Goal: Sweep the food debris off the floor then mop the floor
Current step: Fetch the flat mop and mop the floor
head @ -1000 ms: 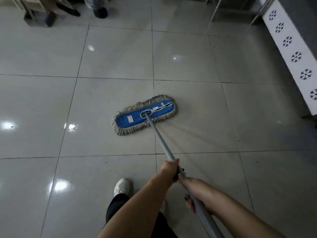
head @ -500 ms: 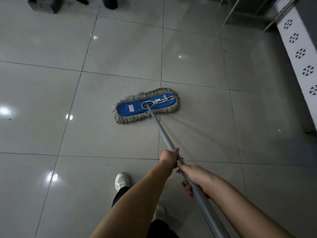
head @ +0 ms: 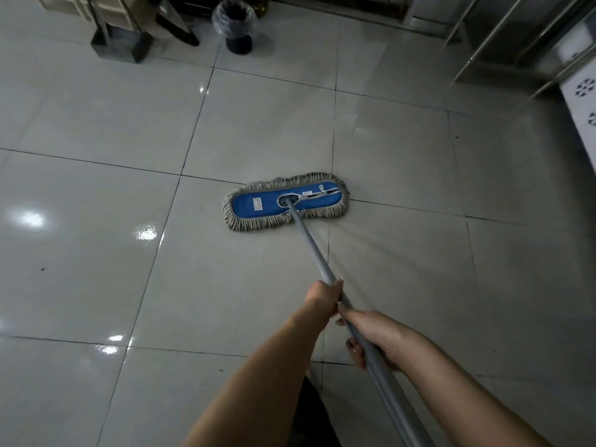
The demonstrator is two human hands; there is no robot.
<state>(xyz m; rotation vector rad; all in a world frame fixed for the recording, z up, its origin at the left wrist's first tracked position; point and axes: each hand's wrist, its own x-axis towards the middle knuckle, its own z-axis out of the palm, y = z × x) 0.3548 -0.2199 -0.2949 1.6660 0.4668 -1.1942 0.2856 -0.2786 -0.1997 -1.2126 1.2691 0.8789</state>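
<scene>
Both hands are on the grey mop handle (head: 309, 250): the left hand (head: 324, 296) is wrapped around it higher up the pole, the right hand (head: 374, 337) curled around it just behind, the two nearly touching. The flat blue mop head (head: 285, 201) with its fringe lies on the glossy tiled floor (head: 96, 253), straddling a grout line. A lined bin (head: 237, 24) stands far ahead.

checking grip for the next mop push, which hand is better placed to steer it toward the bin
Left. The left hand grips the grey metal mop handle lower down, nearer the blue fringed flat mop head; the right hand sits higher, better for driving.
</scene>
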